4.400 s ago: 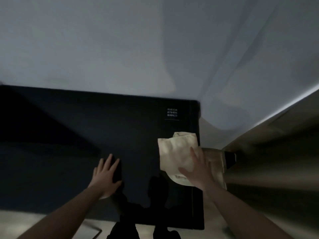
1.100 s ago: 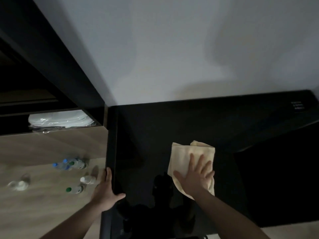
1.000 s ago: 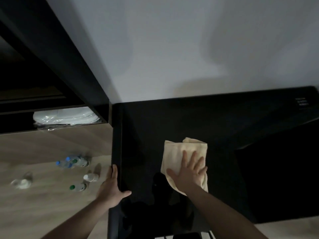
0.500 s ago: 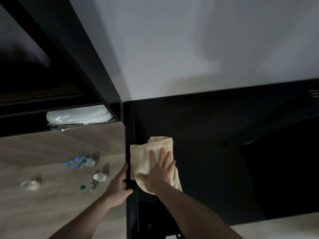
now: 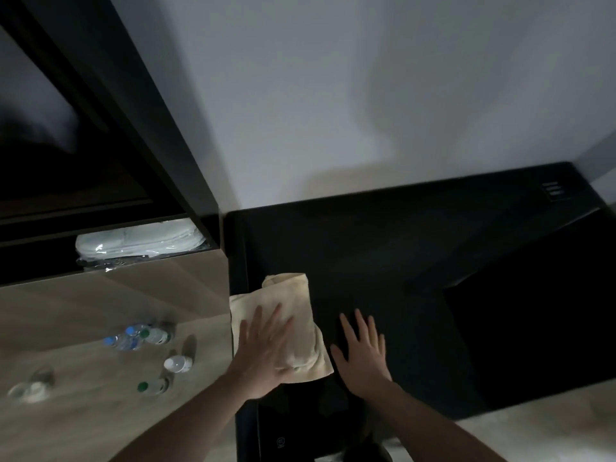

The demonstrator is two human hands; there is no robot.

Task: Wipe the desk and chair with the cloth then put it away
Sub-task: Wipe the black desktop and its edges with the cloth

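Observation:
A cream folded cloth (image 5: 293,305) lies at the left edge of the glossy black desk (image 5: 400,261). My left hand (image 5: 265,353) presses flat on the cloth, fingers straight and spread. My right hand (image 5: 361,350) rests flat on the bare desk just right of the cloth, fingers spread, holding nothing. No chair shows in the frame.
A wooden counter (image 5: 83,378) adjoins the desk on the left, with several water bottles (image 5: 136,338) and a glass (image 5: 30,390) on it. A plastic-wrapped white bundle (image 5: 140,241) sits in a dark shelf above. A white wall (image 5: 366,95) backs the desk. Small white label (image 5: 553,193) at far right.
The cloth slid left across the desk to its left edge. My left hand left the desk edge and took over pressing the cloth; my right hand came off it onto the bare desk.

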